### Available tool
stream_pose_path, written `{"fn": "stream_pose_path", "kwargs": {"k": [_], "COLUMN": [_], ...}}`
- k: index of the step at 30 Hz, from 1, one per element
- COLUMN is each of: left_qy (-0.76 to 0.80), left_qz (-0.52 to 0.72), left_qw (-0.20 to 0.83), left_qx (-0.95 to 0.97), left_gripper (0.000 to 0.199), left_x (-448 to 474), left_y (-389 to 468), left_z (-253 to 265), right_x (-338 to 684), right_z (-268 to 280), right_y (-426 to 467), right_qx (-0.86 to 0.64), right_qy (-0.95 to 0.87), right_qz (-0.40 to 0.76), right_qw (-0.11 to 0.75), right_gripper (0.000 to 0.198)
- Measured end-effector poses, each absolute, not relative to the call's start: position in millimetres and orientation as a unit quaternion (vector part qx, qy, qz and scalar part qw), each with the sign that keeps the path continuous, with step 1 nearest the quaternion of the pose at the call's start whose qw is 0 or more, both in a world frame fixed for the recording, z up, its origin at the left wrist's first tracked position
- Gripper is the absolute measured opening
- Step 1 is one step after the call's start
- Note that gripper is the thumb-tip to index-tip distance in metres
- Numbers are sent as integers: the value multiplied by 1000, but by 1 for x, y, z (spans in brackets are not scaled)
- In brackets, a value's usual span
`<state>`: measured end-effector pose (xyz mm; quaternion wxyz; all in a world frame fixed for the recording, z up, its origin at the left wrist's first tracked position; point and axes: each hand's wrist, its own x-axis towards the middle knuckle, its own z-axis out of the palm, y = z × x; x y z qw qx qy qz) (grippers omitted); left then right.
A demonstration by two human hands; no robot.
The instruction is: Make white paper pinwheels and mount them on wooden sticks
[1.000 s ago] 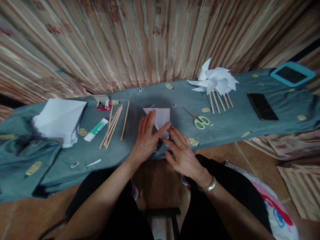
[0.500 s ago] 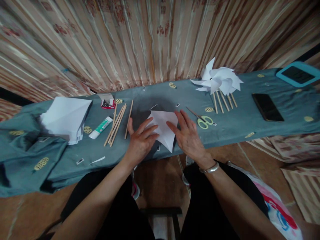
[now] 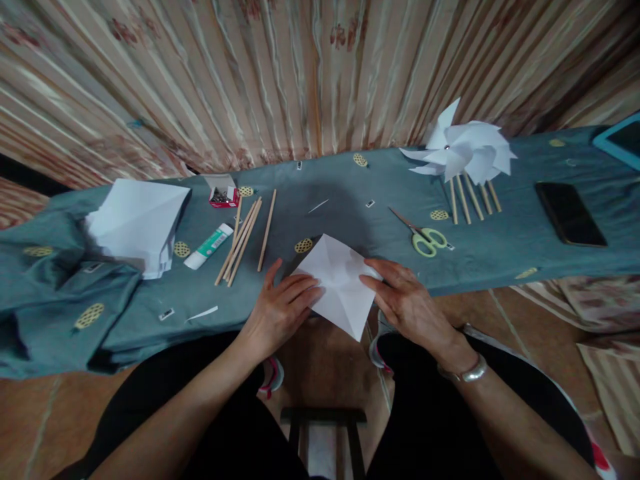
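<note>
A white square sheet of paper [image 3: 341,283] with crease lines is between my two hands, over the near edge of the cloth-covered table. My left hand [image 3: 284,305] grips its left corner, fingers on top and the thumb apart. With fingers and thumb, my right hand [image 3: 405,297] pinches the right corner. The lower corner sticks out past the table edge. Green-handled scissors [image 3: 423,237] lie right of the paper, beyond my right hand. Several wooden sticks [image 3: 243,240] lie left of it, one of them [image 3: 267,230] apart from the rest.
Several paper pinwheels [image 3: 463,150] on sticks lie at the back right, near a black phone [image 3: 570,213] and a blue-framed device [image 3: 623,141]. On the left are a paper stack [image 3: 143,220], a glue stick [image 3: 209,247] and a small red box [image 3: 223,195] of metal bits.
The paper has come nearer to me and now lies more open and flat, past the table edge. Both hands moved with it to opposite corners. The view shifted slightly.
</note>
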<state>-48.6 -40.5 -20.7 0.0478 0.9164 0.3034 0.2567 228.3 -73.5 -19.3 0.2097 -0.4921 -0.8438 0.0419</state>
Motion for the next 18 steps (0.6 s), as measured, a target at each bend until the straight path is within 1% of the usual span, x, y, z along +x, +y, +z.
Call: {"fn": "stream_pose_path", "kwargs": {"k": [3, 6, 10, 14, 18], "left_qy": [306, 318, 359, 408, 445], "left_qz": [221, 216, 240, 268, 284], "left_qw": [57, 88, 163, 225, 226], "left_qx": [924, 919, 887, 843, 819], "left_gripper": [31, 23, 17, 27, 27], "left_x": [-49, -52, -53, -53, -54], "left_y": [-37, -33, -30, -27, -23], "left_z": [-22, -22, -19, -17, -18], "right_x": [229, 229, 228, 224, 218], "right_z": [-15, -13, -17, -23, -24], "right_y": [-71, -67, -60, -56, -51], "right_qx": [-486, -490, -519, -562, -589], "right_qy": [-838, -814, -751, -691, -662], "right_qz": [88, 173, 269, 296, 293], "right_qw": [230, 259, 307, 345, 359], "right_gripper": [31, 26, 18, 18, 19]}}
